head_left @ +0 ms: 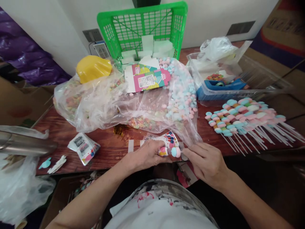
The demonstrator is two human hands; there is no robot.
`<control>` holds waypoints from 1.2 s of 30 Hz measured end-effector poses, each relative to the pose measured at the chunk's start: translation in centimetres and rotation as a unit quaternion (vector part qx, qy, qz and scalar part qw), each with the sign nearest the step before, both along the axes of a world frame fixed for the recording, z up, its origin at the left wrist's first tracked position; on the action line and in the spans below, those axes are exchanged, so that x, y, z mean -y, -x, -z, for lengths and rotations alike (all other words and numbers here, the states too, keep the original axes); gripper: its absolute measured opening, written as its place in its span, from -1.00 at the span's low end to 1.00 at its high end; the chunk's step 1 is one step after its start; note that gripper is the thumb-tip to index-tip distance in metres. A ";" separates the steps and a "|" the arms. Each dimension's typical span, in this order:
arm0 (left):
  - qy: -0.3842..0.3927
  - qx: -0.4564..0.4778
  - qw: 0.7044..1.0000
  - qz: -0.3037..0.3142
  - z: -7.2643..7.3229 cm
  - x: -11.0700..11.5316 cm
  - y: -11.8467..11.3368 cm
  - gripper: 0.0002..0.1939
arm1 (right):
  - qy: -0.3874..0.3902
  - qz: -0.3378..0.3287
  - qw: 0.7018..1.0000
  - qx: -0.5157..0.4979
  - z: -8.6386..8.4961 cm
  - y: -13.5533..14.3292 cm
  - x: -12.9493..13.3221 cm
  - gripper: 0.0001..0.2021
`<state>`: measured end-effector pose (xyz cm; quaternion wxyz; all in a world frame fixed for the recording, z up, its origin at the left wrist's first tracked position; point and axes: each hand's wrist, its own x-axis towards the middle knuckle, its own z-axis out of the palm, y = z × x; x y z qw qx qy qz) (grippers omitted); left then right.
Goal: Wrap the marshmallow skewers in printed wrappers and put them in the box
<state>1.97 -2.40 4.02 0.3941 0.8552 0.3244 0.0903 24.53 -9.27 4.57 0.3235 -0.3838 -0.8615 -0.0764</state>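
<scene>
While a green basket (pixel 143 9) of white cards (pixel 163 47) leans at the back edge of a wooden table (pixel 109 159), clear bags (pixel 91 109) of candy rings (pixel 143 123) and pink-and-blue marshmallows (pixel 182 95) fill the middle. A clear tub (pixel 259 95) near the back right corner holds a blue tray (pixel 209 90) and crumpled plastic (pixel 218 47). Marshmallow skewers (pixel 247 116) lie heaped toward the right edge; printed packets (pixel 84 148) sit near the front left corner, before a white wall (pixel 209 19). At the front edge, the left hand (pixel 150 154) curls closed around a printed wrapper (pixel 163 151); a candy stick (pixel 175 152) shows beside its fingers, and the right hand (pixel 207 162) pinches its end, fingertips together.
</scene>
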 end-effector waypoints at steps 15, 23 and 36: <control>0.032 -0.002 0.999 -0.012 0.0 2.1 -0.9 -0.59 | 0.134 -0.045 0.986 0.083 0.0 0.3 -1.7 -0.77; 0.062 0.006 0.998 -0.019 -0.3 2.5 -0.4 -0.59 | 0.139 -0.053 0.980 0.129 -1.4 -1.0 -2.7 -0.79; 0.076 0.039 0.995 -0.043 -0.8 2.9 -1.7 -0.59 | 0.140 -0.075 0.975 0.157 -0.8 2.1 -1.0 -0.90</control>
